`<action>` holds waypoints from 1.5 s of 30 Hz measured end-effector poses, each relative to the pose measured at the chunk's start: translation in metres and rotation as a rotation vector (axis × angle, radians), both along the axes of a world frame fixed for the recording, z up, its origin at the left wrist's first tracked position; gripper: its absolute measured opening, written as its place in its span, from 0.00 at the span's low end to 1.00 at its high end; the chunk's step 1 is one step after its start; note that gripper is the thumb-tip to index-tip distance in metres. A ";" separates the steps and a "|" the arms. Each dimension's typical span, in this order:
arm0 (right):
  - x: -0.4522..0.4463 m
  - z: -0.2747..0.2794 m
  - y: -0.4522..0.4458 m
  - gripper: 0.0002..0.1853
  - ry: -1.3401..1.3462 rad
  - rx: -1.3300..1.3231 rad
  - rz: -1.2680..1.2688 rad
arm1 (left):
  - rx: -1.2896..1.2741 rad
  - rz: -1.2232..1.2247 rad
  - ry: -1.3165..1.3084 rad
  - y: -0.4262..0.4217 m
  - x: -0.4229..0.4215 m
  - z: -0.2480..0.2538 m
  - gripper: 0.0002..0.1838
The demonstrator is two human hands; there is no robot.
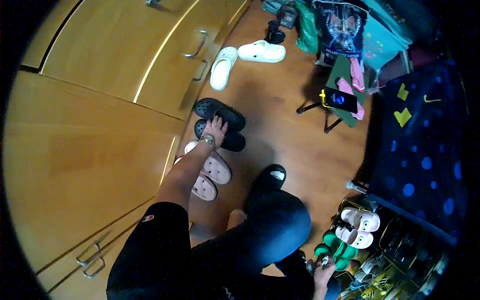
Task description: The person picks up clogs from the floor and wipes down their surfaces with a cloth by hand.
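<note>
My left hand [216, 132] reaches down onto a pair of dark clogs [231, 116] on the floor, its fingers stretched across their inner edges. A watch sits on that wrist. Just below them, partly covered by my forearm, lies a pair of pale pink button-dotted slippers [218, 169]. At the lower right, my right hand [324, 274] is closed beside the shoe rack, close to green clogs [340, 250]. Something small and greyish shows at its fingers, too unclear to name. White clogs [262, 52] stand farther up the floor.
Wooden cabinets [100, 145] with metal handles line the left side. A green folding stool [340, 75] carries a phone [342, 100] and pink cloth. Bags, one with a cat picture [342, 30], crowd the back. A blue-dotted dark cover [415, 150] and shoe rack [350, 204] border the right.
</note>
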State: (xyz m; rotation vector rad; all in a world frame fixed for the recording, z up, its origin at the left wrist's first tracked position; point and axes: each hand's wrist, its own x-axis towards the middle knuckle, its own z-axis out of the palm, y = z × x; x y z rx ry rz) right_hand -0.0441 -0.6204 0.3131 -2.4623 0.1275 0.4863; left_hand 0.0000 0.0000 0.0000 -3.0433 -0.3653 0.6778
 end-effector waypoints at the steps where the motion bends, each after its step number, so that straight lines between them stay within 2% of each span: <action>1: 0.003 0.016 -0.006 0.08 0.040 -0.030 -0.019 | -0.006 -0.087 -0.102 -0.020 -0.010 0.024 0.26; 2: 0.004 0.035 -0.012 0.08 0.076 -0.065 -0.042 | -0.280 -0.170 -0.202 -0.030 -0.023 0.040 0.18; 3: 0.011 -0.072 0.034 0.08 0.043 0.107 -0.030 | -0.254 -0.146 -0.016 0.045 -0.017 0.060 0.16; 5: 0.011 -0.063 0.019 0.08 0.012 0.084 -0.021 | -0.271 -0.425 0.074 -0.001 -0.060 -0.001 0.22; 6: 0.007 -0.046 0.020 0.08 0.021 0.103 -0.084 | -0.345 -0.614 0.109 -0.025 -0.085 0.006 0.29; 7: 0.006 -0.052 0.019 0.08 0.052 0.100 -0.047 | -0.063 -0.789 0.164 -0.032 -0.093 0.030 0.34; 9: 0.000 -0.065 0.009 0.08 0.097 0.081 0.012 | 0.149 -0.657 0.063 -0.040 -0.123 -0.030 0.32; 10: -0.007 -0.071 0.005 0.08 0.106 0.113 -0.062 | 0.139 -0.623 0.133 -0.042 -0.121 -0.026 0.30; 12: -0.016 -0.076 -0.002 0.09 0.110 0.074 -0.036 | 0.118 -0.551 0.269 -0.048 -0.116 -0.021 0.28; 15: -0.018 -0.076 -0.006 0.08 0.038 -0.015 0.036 | 0.200 -0.354 0.244 -0.050 -0.112 -0.044 0.28; 17: -0.020 -0.070 0.000 0.07 -0.031 -0.083 0.092 | 0.160 -0.306 0.212 -0.041 -0.113 -0.060 0.30; 19: -0.016 -0.059 0.018 0.07 0.046 -0.046 0.004 | 0.172 -0.212 0.146 -0.037 -0.105 -0.052 0.30; 20: -0.014 -0.056 0.022 0.06 0.088 -0.028 -0.037 | 0.266 -0.250 0.110 -0.034 -0.102 -0.048 0.28; 23: -0.017 -0.071 0.011 0.06 0.006 0.001 0.057 | -0.208 -0.099 0.436 -0.023 -0.068 -0.030 0.25; 25: -0.018 -0.086 -0.001 0.06 0.001 -0.091 0.106 | -0.241 -0.272 0.413 -0.038 -0.037 0.035 0.25; 27: -0.012 -0.066 0.021 0.06 0.060 -0.098 0.072 | -0.134 -0.576 0.106 -0.047 -0.030 0.018 0.27; 30: -0.006 -0.057 0.041 0.08 0.097 -0.081 0.046 | 0.085 -0.834 0.075 -0.060 0.009 -0.010 0.28; 33: -0.005 -0.061 0.030 0.09 0.057 -0.112 0.189 | 0.171 -0.616 0.211 -0.065 0.028 -0.101 0.28; 34: -0.004 -0.057 0.031 0.09 0.066 -0.143 0.185 | 0.238 -0.635 0.293 -0.061 0.034 -0.080 0.30; 35: -0.003 -0.056 0.030 0.09 0.118 -0.117 0.138 | 0.266 -0.594 0.159 -0.052 0.028 -0.090 0.29; 36: -0.002 -0.063 0.028 0.09 0.064 -0.086 0.123 | 0.012 -0.427 0.344 -0.057 0.043 -0.041 0.28; 37: 0.000 -0.073 0.026 0.10 0.008 -0.055 0.107 | 0.047 -0.439 0.241 -0.050 0.034 -0.053 0.27; 38: 0.013 -0.077 0.030 0.11 0.076 -0.115 0.154 | 0.050 -0.415 0.257 -0.045 0.031 -0.056 0.26; 39: 0.033 -0.075 0.041 0.13 0.096 -0.159 0.265 | 0.094 -0.426 0.203 -0.042 0.025 -0.065 0.26; 41: 0.081 -0.085 0.067 0.14 0.006 -0.243 0.406 | -0.007 -0.537 0.173 -0.040 0.025 -0.035 0.26; 42: 0.110 -0.098 0.077 0.14 0.022 -0.157 0.374 | -0.081 -0.535 0.112 -0.042 0.022 -0.029 0.26; 43: 0.142 -0.111 0.091 0.14 -0.089 -0.137 0.434 | -0.149 -0.530 0.051 -0.039 0.025 -0.023 0.26; 45: 0.206 -0.101 0.142 0.18 -0.148 -0.240 0.385 | -0.208 -0.444 0.127 -0.032 0.034 -0.006 0.29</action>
